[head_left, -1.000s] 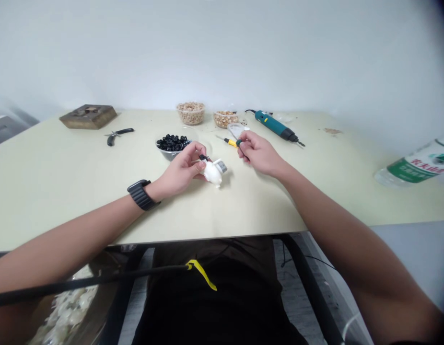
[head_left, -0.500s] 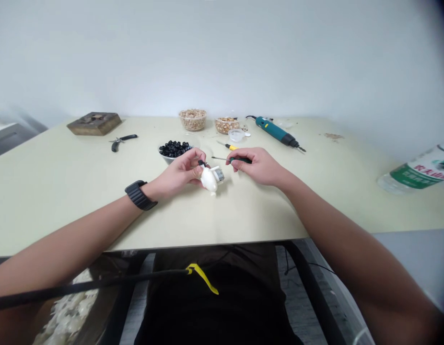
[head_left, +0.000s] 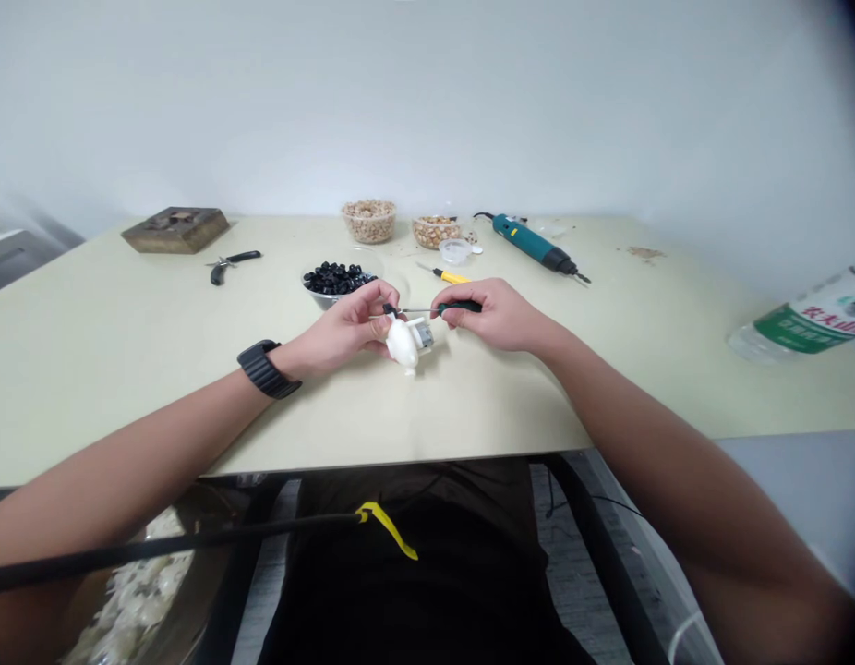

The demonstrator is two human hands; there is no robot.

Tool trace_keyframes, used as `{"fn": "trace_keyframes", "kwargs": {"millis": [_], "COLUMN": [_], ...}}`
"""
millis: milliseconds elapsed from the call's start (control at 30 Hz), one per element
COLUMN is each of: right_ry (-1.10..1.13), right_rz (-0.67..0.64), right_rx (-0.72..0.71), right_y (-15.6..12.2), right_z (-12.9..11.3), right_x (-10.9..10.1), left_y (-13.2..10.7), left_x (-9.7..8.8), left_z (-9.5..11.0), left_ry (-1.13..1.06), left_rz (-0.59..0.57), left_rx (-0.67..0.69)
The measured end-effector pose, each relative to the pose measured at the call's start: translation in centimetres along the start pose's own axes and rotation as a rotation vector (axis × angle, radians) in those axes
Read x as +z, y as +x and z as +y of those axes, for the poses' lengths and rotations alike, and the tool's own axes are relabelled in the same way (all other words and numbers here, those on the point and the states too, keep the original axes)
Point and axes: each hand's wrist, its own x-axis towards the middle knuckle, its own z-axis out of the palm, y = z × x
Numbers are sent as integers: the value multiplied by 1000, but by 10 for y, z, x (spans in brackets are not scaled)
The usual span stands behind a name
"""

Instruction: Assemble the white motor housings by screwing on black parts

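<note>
White part (head_left: 403,344), one, with a grey block on its right side: I had it above the table (head_left: 317,434), behind the middle of the front edge.
Left hand (head_left: 355,323), wearing a watch (head_left: 265,369): fingers bent, thumb pressed on the white part, gripping it; a black piece (head_left: 390,309) showed at the fingertips.
Right hand (head_left: 500,316): fingers curled around the green handle of a screwdriver (head_left: 462,306), shaft pointing left to the black piece; I could not tell whether the tip touched it.
Bowl (head_left: 323,299) of black pieces: just beyond the left hand.
Knife (head_left: 453,276), yellow: beyond the right hand.
Tubs, two, filled with small tan pieces: larger (head_left: 369,235) and smaller (head_left: 431,242), along the back edge.
Clear cup (head_left: 455,251): just before the smaller tub.
Power driver (head_left: 531,245): near the back edge, right of the tubs.
Wooden block (head_left: 176,229): back left corner.
Pliers (head_left: 245,256): near the block, frontward.
Bottle (head_left: 805,323): toward the right edge.
</note>
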Motion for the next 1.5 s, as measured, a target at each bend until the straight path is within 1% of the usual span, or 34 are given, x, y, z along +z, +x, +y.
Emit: {"fn": "trace_keyframes", "kwargs": {"millis": [200,300,367,500,667,767,867,967,1067,1133,1267,1400,1500], "right_ry": [28,26,14,35,65,75,55,22,28,47,111,194,190], "right_rz": [-77,-135,-137,-84,-143,-160,-148,-105,-50,-44,-101,-227,-303], "right_rx": [1,-8,-25,-55,-48,-59,-73,-104,-135,-137,-83,0,32], "right_y": [-1,-2,-3,-4,-6,-6,-6,-7,-7,-7,-7,-6,-6], "right_z": [-6,-9,-11,-13,-11,-10,-10,-11,-14,-14,-14,-15,-18], "right_x": [-5,-7,-7,-6,-9,-10,-10,-8,-5,-4,-4,-8,-12], "left_y": [-1,-2,-3,-4,-4,-4,-4,-4,-4,-4,-6,-7,-8], "left_x": [0,0,0,-3,-6,-7,-8,-10,-11,-11,-9,-6,-4], "left_z": [2,5,6,7,8,10,11,11,13,14,16,17,19], "left_ry": [12,18,21,36,107,143,175,216,254,282,328,377,394], "left_rz": [-27,-70,-92,-113,-175,-192,-200,-206,-201,-208,-240,-246,-246], "left_rx": [-12,-35,-50,-59,-4,18,43,65,82,94,128,174,186]}}
